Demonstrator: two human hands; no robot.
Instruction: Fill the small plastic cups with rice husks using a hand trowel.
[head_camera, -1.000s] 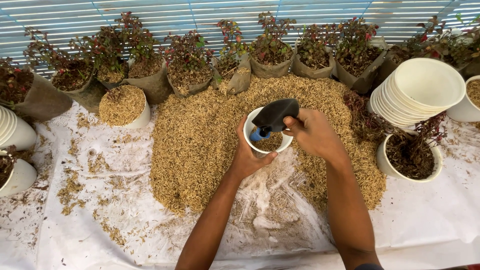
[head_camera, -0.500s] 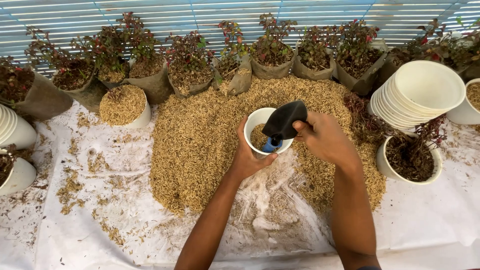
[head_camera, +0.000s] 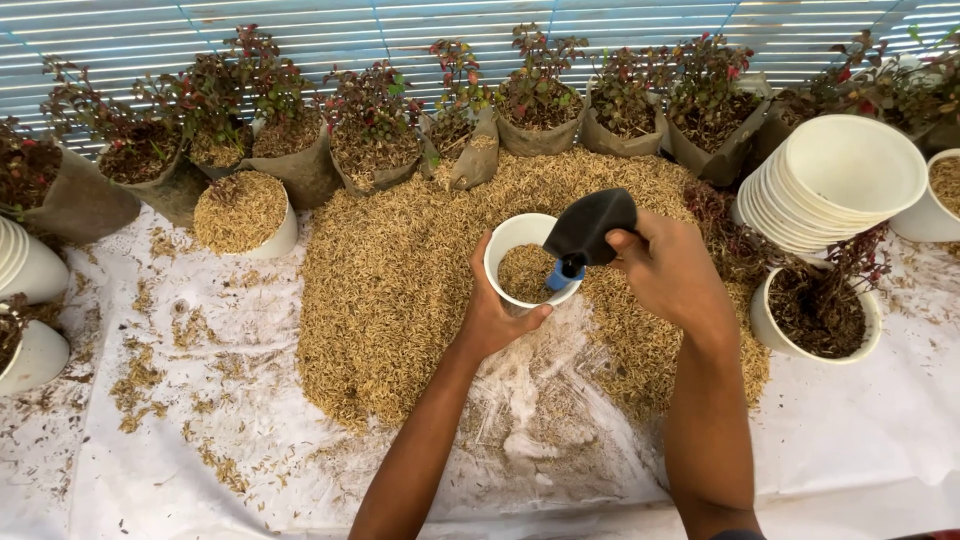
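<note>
the left hand (head_camera: 492, 318) is wrapped around the near side of a small round white plastic pot (head_camera: 520, 238), with the thumb on the rim at the right and the fingers on the left side. the pot is held just above a big heap of dry yellow-brown husks (head_camera: 400, 280) and has some of the same husks down inside it. the right hand (head_camera: 672, 270) is closed tight on a black plastic scoop with a blue tip (head_camera: 588, 228), and the blue tip points down into the pot, over its right edge. the two hands are close but do not touch each other. the heap lies on a white sheet (head_camera: 200, 450) that covers the table, with loose husks spread on it. to the right is a stack of empty white pots lying on its side (head_camera: 850, 180), and below it a white pot with dark soil and a little red-leaf plant (head_camera: 820, 310). to the left sits a white pot full of husks (head_camera: 242, 212). along the back stands a row of small red and green plants in brown soil bags (head_camera: 540, 110).
</note>
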